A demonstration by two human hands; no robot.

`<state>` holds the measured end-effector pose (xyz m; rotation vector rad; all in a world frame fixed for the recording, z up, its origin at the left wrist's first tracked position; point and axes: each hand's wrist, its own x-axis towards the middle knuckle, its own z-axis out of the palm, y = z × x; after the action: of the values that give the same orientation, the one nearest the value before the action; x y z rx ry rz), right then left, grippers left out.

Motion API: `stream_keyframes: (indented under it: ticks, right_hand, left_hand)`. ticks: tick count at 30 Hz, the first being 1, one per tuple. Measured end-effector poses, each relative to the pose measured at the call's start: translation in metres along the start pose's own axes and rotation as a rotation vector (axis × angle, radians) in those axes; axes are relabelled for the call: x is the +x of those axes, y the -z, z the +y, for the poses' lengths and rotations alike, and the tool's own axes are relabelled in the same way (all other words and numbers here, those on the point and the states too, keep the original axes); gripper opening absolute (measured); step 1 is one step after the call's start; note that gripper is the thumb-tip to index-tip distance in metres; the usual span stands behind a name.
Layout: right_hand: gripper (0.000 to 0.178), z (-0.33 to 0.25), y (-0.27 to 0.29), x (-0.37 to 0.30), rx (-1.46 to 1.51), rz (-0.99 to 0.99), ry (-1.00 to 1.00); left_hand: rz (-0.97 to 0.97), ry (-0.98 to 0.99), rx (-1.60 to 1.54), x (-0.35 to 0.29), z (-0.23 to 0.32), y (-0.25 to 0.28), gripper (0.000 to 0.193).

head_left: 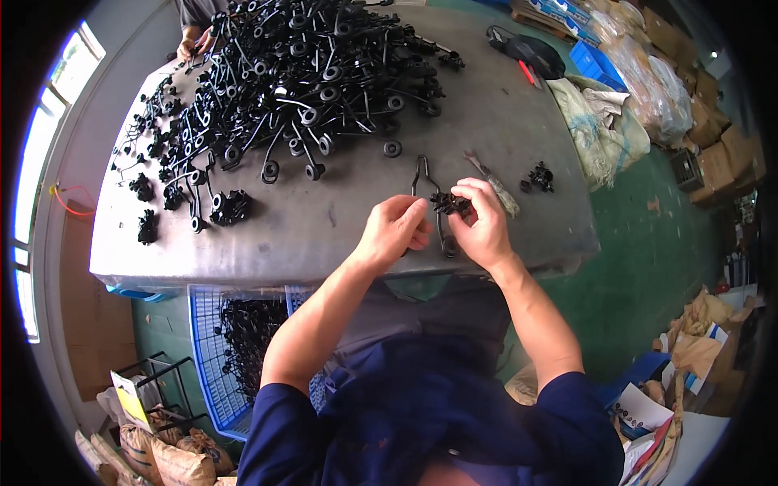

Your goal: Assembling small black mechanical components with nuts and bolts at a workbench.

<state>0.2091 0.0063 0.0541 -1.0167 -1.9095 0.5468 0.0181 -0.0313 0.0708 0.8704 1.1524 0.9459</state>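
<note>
Watching remotely, I see the right hand point(480, 225) pinching a black clip cluster point(447, 203) over the bench point(324, 243); left hand point(393, 231) curled just beside, its grip I cannot tell; bent black rod point(427, 173) between them.

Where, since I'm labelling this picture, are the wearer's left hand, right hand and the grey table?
Left hand point(384, 233), head view: back of hand.
Right hand point(485, 232), head view: back of hand.
Grey table point(316, 231), head view: bare top.
</note>
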Motion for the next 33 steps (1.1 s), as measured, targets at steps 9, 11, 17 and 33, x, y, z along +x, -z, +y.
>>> stream_keyframes:
  ticks: [9,11,17,33]
  right_hand:
    - [0.038,-0.009,0.001,0.013,0.071,-0.238,-0.024]
    - [0.037,-0.013,-0.001,0.021,0.109,-0.272,-0.048]
    - [0.034,-0.025,-0.012,0.044,0.012,-0.35,-0.189]
    - [0.044,-0.007,-0.016,0.046,-0.168,-0.425,-0.006]
  left_hand:
    - [0.03,-0.01,-0.079,0.026,-0.009,0.014,0.033]
    - [0.042,-0.054,-0.033,0.03,-0.005,0.019,0.029]
    - [0.12,-0.217,0.214,0.04,0.0,0.028,0.022]
    - [-0.01,-0.033,-0.23,0.056,-0.032,0.022,0.042]
